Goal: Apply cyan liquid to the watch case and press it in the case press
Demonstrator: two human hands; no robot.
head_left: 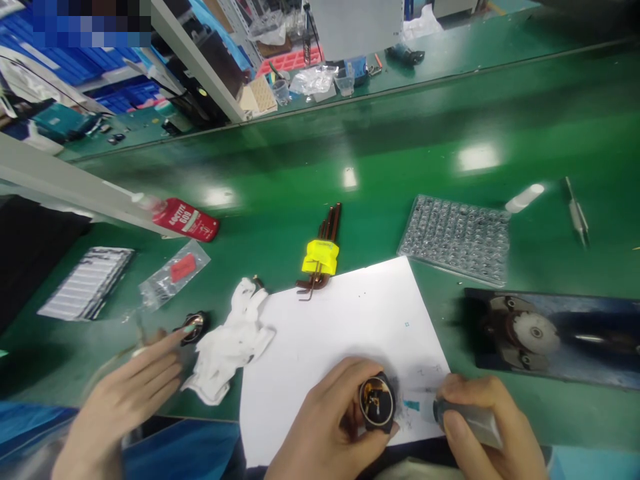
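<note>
My left hand (340, 417) is closed around a round black watch-like case (377, 402), its open face showing gold and dark parts inside. My right hand (493, 423) grips a grey cylindrical tool (473, 421) with a dark end pointing toward the case; the area past that end is blurred. Both hands are over a white paper sheet (330, 333) bearing small blue marks. At the left, another person's hand (133, 387) touches a similar round black case (195, 327) with an outstretched finger. Beside that lies a crumpled white cloth or glove (235, 343).
Hex keys in a yellow holder (321, 257) lie behind the paper. A clear tray of small parts (457, 239), a white cap-like cylinder (525, 198), tweezers (577, 217) and a dark metal fixture (555, 337) lie right. A red Loctite bottle (187, 219) and plastic bag (175, 273) are left.
</note>
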